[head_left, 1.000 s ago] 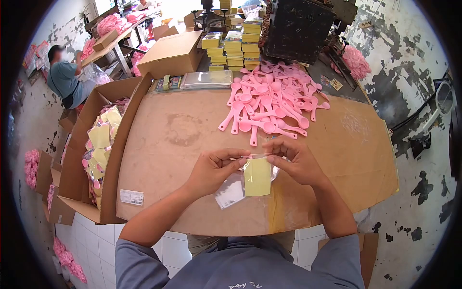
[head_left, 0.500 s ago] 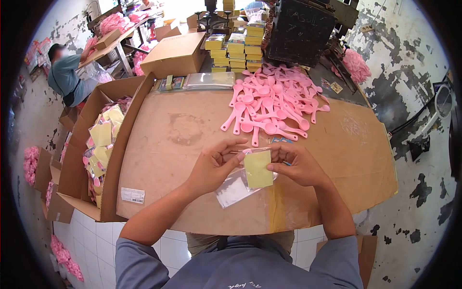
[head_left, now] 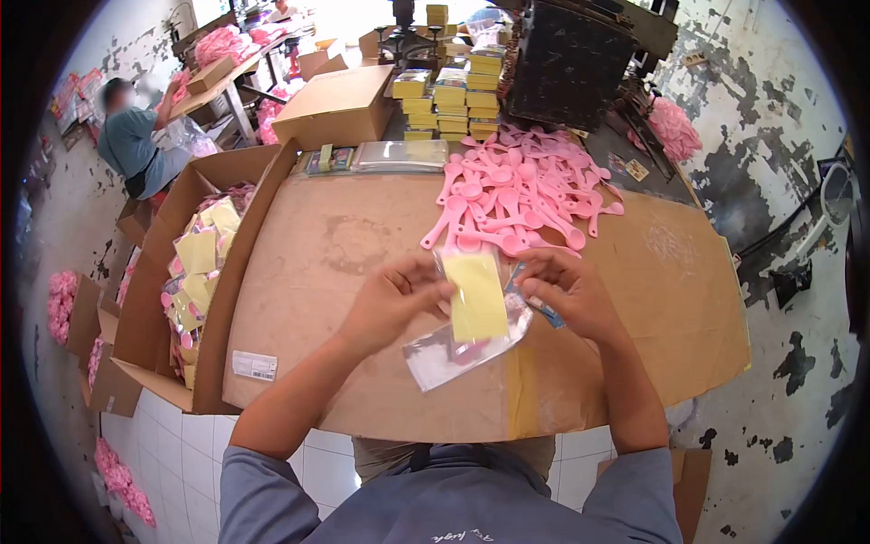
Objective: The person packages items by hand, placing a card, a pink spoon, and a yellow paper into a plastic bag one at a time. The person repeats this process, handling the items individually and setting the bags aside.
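My left hand (head_left: 399, 299) pinches the left edge of a clear plastic bag with a yellow card (head_left: 478, 304) inside, held up above the table. To its right, my right hand (head_left: 571, 295) is apart from that bag, its fingers bent and the thumb away from them, with nothing visibly held. Blue printed cards (head_left: 551, 315) lie beneath my right hand, partly hidden by it. Clear empty plastic bags (head_left: 444, 358) rest on the cardboard below the held bag. Just beyond my hands spreads a heap of pink plastic spoons (head_left: 507, 195).
At left stands an open carton (head_left: 258, 240) of bagged yellow cards and pink spoons. Stacks of yellow cards (head_left: 449, 95), a closed box (head_left: 331, 104) and a pile of clear bags (head_left: 399, 156) line the table's back. Another person (head_left: 131, 140) sits far left.
My right hand has let go of the bag and moved slightly right. The bag with the yellow card has shifted a little left and up in my left hand.
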A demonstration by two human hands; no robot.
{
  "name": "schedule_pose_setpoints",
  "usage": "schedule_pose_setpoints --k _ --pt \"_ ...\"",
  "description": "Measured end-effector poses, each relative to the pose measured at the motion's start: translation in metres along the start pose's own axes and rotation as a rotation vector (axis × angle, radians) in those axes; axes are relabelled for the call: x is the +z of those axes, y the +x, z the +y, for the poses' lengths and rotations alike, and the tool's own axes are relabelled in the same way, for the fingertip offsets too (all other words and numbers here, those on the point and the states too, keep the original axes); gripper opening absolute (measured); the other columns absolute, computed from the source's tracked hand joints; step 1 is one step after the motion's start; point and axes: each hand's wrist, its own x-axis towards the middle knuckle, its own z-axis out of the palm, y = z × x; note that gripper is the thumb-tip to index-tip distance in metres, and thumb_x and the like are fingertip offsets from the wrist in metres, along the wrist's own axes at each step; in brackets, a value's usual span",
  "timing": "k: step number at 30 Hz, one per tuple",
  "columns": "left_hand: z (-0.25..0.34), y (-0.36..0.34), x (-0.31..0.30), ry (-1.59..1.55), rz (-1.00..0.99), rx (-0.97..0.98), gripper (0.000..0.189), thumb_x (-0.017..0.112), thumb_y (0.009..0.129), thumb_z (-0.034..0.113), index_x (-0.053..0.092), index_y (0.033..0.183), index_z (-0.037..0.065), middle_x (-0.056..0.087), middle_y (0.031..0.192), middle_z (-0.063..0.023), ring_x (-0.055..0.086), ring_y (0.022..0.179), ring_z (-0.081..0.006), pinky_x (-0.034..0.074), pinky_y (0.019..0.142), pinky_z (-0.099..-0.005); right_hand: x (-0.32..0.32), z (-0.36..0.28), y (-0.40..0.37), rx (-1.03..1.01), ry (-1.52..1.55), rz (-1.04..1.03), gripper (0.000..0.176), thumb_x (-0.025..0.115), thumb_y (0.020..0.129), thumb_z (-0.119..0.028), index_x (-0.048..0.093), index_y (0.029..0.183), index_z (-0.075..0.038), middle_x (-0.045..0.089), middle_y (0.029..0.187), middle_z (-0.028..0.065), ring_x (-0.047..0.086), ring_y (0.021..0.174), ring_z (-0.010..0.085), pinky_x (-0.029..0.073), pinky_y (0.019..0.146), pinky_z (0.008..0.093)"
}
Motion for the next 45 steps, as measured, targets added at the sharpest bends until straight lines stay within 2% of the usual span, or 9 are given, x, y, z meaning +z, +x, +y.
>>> schedule_pose_setpoints --k 7,10,14,19,26,35,38,41,45 --pt "0.071 0.012 -0.085 -0.446 0.763 0.649 0.040 0.054 0.109 0.034 0.059 0.135 0.004 0.065 0.135 -0.0128 0.065 0.121 -0.0188 0.055 0.097 -0.0331 -0.027 0.004 -0.001 -0.022 -0.593 0.106 0.032 0.075 0.091 -0.014 0.070 0.121 -0.003 0.068 0.102 0.0092 0.067 0.091 0.0200 0.053 0.081 0.0350" --pt "0.032 0.021 -0.081 -0.340 0.647 0.484 0.041 0.057 0.108 0.036 0.059 0.136 0.007 0.067 0.129 -0.0116 0.068 0.112 -0.0188 0.054 0.095 -0.0354 -0.034 0.012 -0.003 0.012 -0.812 0.124 0.030 0.076 0.089 -0.015 0.070 0.116 -0.002 0.067 0.105 0.0115 0.068 0.093 0.0247 0.054 0.083 0.0383" --pt "-0.015 0.015 -0.023 0.468 0.266 0.068 0.041 0.073 0.096 0.029 0.066 0.129 0.006 0.069 0.110 -0.0046 0.066 0.097 -0.0136 0.052 0.080 -0.0301 -0.039 0.009 -0.011 0.125 -0.924 0.146 0.031 0.078 0.086 -0.015 0.068 0.111 -0.001 0.066 0.109 0.0129 0.069 0.097 0.0274 0.055 0.086 0.0407" --pt "-0.031 -0.002 0.025 1.135 -0.061 0.276 0.034 0.083 0.084 0.029 0.074 0.108 0.007 0.063 0.093 -0.0084 0.065 0.088 -0.0239 0.053 0.077 -0.0375 -0.049 0.020 -0.015 0.146 -0.829 0.101 0.034 0.080 0.084 -0.014 0.067 0.112 0.000 0.067 0.108 0.0126 0.068 0.096 0.0266 0.055 0.086 0.0396" --pt "-0.032 0.001 0.024 0.768 0.038 -0.048 0.023 0.082 0.085 0.018 0.073 0.102 0.004 0.069 0.085 -0.0079 0.064 0.070 -0.0209 0.053 0.067 -0.0353 -0.047 0.019 -0.010 0.186 -0.687 0.156 0.028 0.080 0.083 -0.008 0.070 0.108 0.001 0.069 0.091 0.0112 0.066 0.082 0.0244 0.055 0.078 0.0366" --pt "-0.028 -0.001 0.024 0.795 0.072 0.067 0.007 0.073 0.090 0.005 0.071 0.097 0.002 0.073 0.087 -0.0044 0.058 0.065 -0.0082 0.048 0.061 -0.0263 -0.044 0.005 -0.010 -0.057 -0.734 0.270 0.020 0.071 0.088 -0.006 0.069 0.107 0.000 0.070 0.095 0.0130 0.068 0.086 0.0235 0.054 0.080 0.0356" --pt "-0.028 0.000 0.020 0.669 0.078 0.068 0.008 0.065 0.093 0.001 0.066 0.101 0.001 0.074 0.097 -0.0071 0.065 0.074 -0.0103 0.052 0.069 -0.0268 -0.033 0.003 -0.016 0.047 0.043 -0.012 0.013 0.068 0.090 -0.003 0.068 0.102 0.000 0.072 0.101 0.0111 0.068 0.088 0.0212 0.052 0.085 0.0351" --pt "-0.052 0.008 0.009 0.145 0.088 0.082 0.010 0.061 0.095 0.000 0.060 0.106 0.000 0.073 0.104 -0.0107 0.070 0.084 -0.0155 0.056 0.078 -0.0297 -0.009 0.001 -0.014 -0.105 -0.407 -0.271 0.010 0.066 0.090 -0.003 0.067 0.100 -0.001 0.070 0.101 0.0093 0.067 0.090 0.0203 0.051 0.085 0.0343" --pt "-0.019 0.007 0.006 0.030 0.100 -0.037 0.021 0.058 0.099 0.002 0.058 0.119 -0.003 0.073 0.105 -0.0140 0.073 0.091 -0.0198 0.058 0.084 -0.0326 0.000 0.002 -0.014 -0.013 -0.494 -0.197 0.014 0.066 0.090 -0.003 0.067 0.103 -0.001 0.069 0.097 0.0061 0.066 0.090 0.0164 0.052 0.081 0.0347"
